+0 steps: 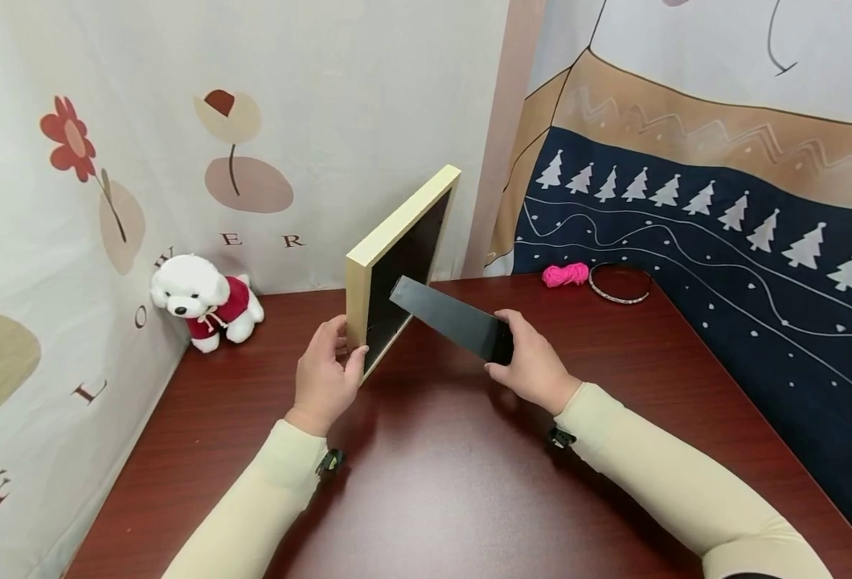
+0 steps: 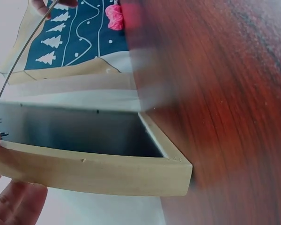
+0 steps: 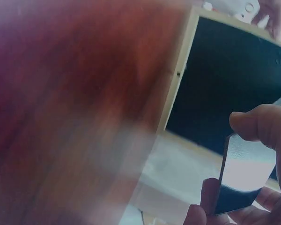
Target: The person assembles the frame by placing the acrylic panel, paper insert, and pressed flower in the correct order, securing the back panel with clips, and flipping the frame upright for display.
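Observation:
A pale wooden picture frame (image 1: 403,215) with a dark inner face stands tilted on edge above the table. My left hand (image 1: 327,371) grips its near side, thumb on the inner side and fingers outside; in the left wrist view the frame's wooden edge (image 2: 91,168) runs past the fingertips. My right hand (image 1: 534,359) holds a thin, dark, glossy flat panel (image 1: 451,315) between thumb and fingers. The panel's far end overlaps the frame's dark face in the head view. Small dark metal tabs (image 2: 3,134) show on the frame beside my left thumb.
On the reddish-brown table (image 1: 440,490), a white plush dog (image 1: 205,299) in a red top sits at the back left. A pink yarn bundle (image 1: 565,275) and a headband (image 1: 620,299) lie at the back right. Printed cloths hang behind.

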A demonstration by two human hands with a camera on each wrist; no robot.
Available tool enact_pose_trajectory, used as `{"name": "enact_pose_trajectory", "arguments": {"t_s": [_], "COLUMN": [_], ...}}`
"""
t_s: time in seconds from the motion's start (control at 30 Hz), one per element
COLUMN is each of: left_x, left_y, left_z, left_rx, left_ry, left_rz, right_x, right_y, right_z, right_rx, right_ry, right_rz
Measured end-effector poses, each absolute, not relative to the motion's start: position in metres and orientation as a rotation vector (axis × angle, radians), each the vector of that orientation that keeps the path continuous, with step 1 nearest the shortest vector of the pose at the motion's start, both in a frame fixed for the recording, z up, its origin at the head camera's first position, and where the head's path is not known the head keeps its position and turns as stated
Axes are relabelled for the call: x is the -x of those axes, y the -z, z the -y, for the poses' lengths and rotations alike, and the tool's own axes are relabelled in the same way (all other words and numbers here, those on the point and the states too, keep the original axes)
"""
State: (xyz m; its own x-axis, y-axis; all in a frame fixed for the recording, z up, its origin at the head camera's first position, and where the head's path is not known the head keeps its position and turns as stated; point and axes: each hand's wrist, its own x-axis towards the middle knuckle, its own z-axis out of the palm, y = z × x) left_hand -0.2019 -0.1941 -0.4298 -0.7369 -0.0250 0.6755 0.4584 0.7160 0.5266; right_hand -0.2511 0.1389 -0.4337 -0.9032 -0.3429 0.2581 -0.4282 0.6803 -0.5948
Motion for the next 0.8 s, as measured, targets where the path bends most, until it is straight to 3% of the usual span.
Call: {"name": "enact_pose_trajectory", "arguments": {"t_s": [0.8], "left_x": [0.201], "left_y": [0.434], "left_z": [0.171], "left_rx": [0.536], "left_ry": [0.723], "left_rz": [2.224], "right_x": [0.293], "right_y": [0.434], "right_z": [-0.172], "right_rx": [-0.657], "right_ry": [-1.351], "right_rz": [2.838]}}
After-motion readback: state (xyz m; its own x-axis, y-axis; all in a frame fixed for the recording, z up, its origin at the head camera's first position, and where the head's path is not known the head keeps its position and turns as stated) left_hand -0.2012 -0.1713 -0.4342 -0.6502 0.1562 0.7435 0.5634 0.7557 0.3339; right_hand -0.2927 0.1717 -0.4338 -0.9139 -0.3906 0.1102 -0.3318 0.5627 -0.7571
